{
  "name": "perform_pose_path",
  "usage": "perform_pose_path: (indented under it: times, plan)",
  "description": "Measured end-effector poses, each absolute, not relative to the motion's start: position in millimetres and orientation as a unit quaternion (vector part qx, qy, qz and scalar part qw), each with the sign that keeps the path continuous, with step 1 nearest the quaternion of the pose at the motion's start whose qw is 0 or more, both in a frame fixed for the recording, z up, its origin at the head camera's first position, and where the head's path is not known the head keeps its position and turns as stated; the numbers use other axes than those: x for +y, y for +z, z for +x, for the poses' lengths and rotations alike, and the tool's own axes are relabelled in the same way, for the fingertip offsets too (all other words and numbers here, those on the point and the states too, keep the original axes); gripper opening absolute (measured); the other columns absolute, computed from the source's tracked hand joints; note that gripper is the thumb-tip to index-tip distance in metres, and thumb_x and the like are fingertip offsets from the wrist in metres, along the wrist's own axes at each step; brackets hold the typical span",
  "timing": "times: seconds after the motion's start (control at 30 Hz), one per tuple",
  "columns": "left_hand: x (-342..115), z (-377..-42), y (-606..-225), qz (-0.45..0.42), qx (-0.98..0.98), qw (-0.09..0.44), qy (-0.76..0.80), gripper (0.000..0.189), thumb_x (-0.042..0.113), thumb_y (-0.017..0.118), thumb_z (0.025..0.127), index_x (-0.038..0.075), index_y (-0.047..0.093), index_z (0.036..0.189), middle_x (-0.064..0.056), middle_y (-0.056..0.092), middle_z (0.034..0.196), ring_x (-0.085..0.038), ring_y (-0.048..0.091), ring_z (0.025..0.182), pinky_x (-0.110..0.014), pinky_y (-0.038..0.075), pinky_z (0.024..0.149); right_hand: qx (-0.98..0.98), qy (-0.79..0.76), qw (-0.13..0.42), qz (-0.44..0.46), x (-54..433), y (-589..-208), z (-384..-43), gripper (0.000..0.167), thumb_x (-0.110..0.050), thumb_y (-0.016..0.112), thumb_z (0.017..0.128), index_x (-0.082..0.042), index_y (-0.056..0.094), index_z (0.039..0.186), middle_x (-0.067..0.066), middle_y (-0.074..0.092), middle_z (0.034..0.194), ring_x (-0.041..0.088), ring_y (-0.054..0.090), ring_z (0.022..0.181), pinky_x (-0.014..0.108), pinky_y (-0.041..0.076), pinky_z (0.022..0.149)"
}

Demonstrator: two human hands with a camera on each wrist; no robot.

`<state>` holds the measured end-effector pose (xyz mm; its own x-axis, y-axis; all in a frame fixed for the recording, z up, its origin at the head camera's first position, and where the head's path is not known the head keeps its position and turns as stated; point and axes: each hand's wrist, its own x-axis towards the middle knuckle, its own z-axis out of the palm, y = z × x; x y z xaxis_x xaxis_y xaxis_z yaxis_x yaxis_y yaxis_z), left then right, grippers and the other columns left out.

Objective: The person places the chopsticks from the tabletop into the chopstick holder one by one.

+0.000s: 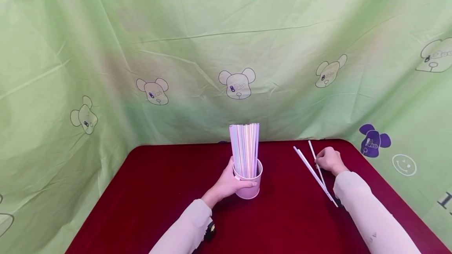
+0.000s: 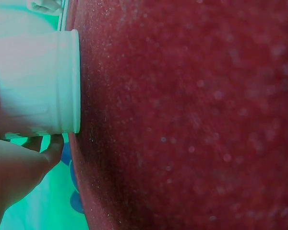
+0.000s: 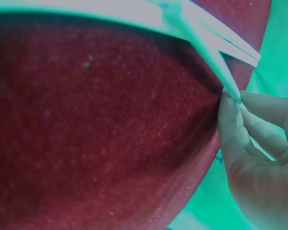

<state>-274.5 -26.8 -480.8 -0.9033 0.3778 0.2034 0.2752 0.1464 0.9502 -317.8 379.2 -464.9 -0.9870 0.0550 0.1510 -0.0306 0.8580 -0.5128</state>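
A pink cup (image 1: 248,190) stands on the red table, and a bunch of pastel striped straws (image 1: 244,150) rises upright from it. My left hand (image 1: 228,183) grips the cup, its thumb lying across the front near the rim. In the left wrist view the cup's wall (image 2: 33,81) and base edge show side-on, with fingers below it. Off to the right, my right hand (image 1: 330,160) pinches a thin pale straw (image 3: 216,62) between thumb and fingertips. Two more straws (image 1: 313,172) lie slantwise just left of it, crossing it at their near ends.
Dark red cloth (image 1: 166,191) covers the table, which has rounded far corners. A green curtain (image 1: 197,50) printed with bear heads hangs close behind the far edge and along both sides. A black device (image 1: 210,230) sits under the left wrist.
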Motion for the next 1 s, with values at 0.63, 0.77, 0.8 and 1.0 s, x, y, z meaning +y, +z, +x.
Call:
perform_pose_path:
  times: [0.63,0.77,0.8,1.0]
  plan:
    - [-26.7,-275.0,-479.4,0.218,0.754,0.044,0.618,0.101,0.021,0.095,0.068,0.022,0.035,0.149,0.004,0.057,0.135,-0.013,0.057,0.121,-0.038,0.042,0.109,-0.818,0.571,0.066,0.014,348.9,-426.7,-314.2,0.035,0.004,0.062,0.096,0.029,0.052,0.119,0.012,0.076,0.085,0.006,0.072,0.068,0.024,0.060,0.070]
    - [-26.6,-274.3,-479.9,0.217,0.754,0.044,0.619,0.100,0.021,0.095,0.069,0.021,0.035,0.149,0.004,0.057,0.136,-0.013,0.056,0.122,-0.038,0.043,0.108,-0.804,0.585,0.100,0.032,333.9,-412.5,-311.5,0.034,0.003,0.063,0.097,0.026,0.054,0.119,-0.003,0.074,0.081,0.004,0.071,0.070,0.023,0.060,0.072]
    - [-26.6,-274.2,-479.9,0.217,0.753,0.044,0.620,0.100,0.021,0.095,0.069,0.021,0.035,0.149,0.004,0.057,0.136,-0.013,0.056,0.122,-0.038,0.043,0.108,-0.803,0.585,0.109,0.037,329.5,-408.7,-310.8,0.034,0.002,0.063,0.097,0.026,0.054,0.119,-0.006,0.073,0.080,0.004,0.072,0.070,0.022,0.060,0.072]
    - [-26.4,-274.1,-480.7,0.218,0.756,0.041,0.616,0.099,0.022,0.094,0.069,0.021,0.035,0.149,0.003,0.057,0.135,-0.013,0.057,0.121,-0.038,0.043,0.107,-0.779,0.605,0.154,0.059,301.1,-385.7,-304.7,0.034,0.001,0.067,0.095,0.021,0.056,0.121,-0.005,0.072,0.085,0.002,0.071,0.073,0.022,0.059,0.074]
